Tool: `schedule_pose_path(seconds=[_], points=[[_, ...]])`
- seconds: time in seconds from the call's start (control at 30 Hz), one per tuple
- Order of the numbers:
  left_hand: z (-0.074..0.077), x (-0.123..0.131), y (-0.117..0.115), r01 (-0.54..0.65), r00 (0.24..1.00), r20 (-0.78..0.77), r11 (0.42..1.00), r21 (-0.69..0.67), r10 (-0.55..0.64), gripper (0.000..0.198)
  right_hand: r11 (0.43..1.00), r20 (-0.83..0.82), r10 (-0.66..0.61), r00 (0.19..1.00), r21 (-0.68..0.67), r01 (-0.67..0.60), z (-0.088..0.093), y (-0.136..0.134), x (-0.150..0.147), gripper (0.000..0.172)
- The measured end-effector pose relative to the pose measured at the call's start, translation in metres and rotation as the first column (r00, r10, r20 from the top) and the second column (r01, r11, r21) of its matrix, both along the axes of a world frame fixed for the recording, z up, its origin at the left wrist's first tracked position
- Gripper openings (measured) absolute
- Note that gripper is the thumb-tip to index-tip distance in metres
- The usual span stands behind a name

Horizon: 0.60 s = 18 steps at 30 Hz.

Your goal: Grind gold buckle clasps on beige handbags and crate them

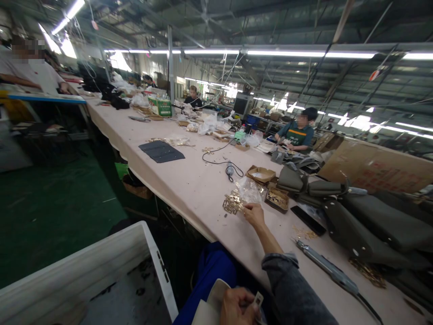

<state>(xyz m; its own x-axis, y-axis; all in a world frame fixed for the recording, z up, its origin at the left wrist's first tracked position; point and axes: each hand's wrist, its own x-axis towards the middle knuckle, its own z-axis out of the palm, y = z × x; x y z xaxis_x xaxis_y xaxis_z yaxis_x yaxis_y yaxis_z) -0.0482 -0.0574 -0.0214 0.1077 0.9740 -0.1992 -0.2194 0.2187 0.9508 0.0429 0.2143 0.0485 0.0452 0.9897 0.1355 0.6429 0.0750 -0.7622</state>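
My right hand (253, 214) reaches out over the long pale table (189, 189), its grey sleeve (294, 289) trailing back toward me. Its fingers are pinched together at the edge of a pile of small gold metal fittings (232, 203), beside a crumpled clear plastic bag (249, 189). What the fingers hold is too small to tell. My left hand (237, 308) stays low at the bottom of the view, over my lap, closed on a small pale metal fitting (258, 299).
An electric screwdriver (326, 267) with its cable and a black phone (307, 220) lie right of my arm. Open boxes of fittings (277, 199) and stacked grey-green bags (379, 225) sit beyond. A white crate (101, 266) stands on the floor left. Other people work farther along.
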Motion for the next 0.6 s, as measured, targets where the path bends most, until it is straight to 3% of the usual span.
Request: schedule_pose_path(seconds=[0.17, 0.3, 0.4, 0.5, 0.6], points=[[-0.003, 0.006, 0.006, 0.077, 0.996, 0.045, 0.997, -0.009, -0.077, 0.05, 0.999, -0.096, -0.04, 0.995, -0.006, 0.04, 0.01, -0.038, 0.043, 0.033], [0.008, 0.006, 0.004, 0.048, 0.998, 0.044, 0.999, -0.006, -0.048, 0.047, 0.993, -0.056, -0.101, 0.993, 0.051, 0.104, 0.009, -0.08, 0.073, 0.026], [0.019, 0.004, 0.003, 0.045, 0.998, 0.032, 0.999, -0.004, -0.045, 0.04, 0.991, 0.136, -0.104, 0.985, 0.104, 0.09, -0.004, -0.113, 0.08, 0.01], [0.021, 0.004, 0.001, 0.052, 0.998, 0.021, 0.999, -0.004, -0.052, 0.034, 0.996, 0.337, -0.041, 0.941, 0.089, 0.011, -0.019, -0.135, 0.077, 0.015], [0.015, 0.006, 0.001, 0.053, 0.999, 0.011, 0.999, 0.005, -0.053, 0.033, 0.997, 0.346, -0.044, 0.937, 0.076, 0.018, -0.025, -0.142, 0.071, 0.014]])
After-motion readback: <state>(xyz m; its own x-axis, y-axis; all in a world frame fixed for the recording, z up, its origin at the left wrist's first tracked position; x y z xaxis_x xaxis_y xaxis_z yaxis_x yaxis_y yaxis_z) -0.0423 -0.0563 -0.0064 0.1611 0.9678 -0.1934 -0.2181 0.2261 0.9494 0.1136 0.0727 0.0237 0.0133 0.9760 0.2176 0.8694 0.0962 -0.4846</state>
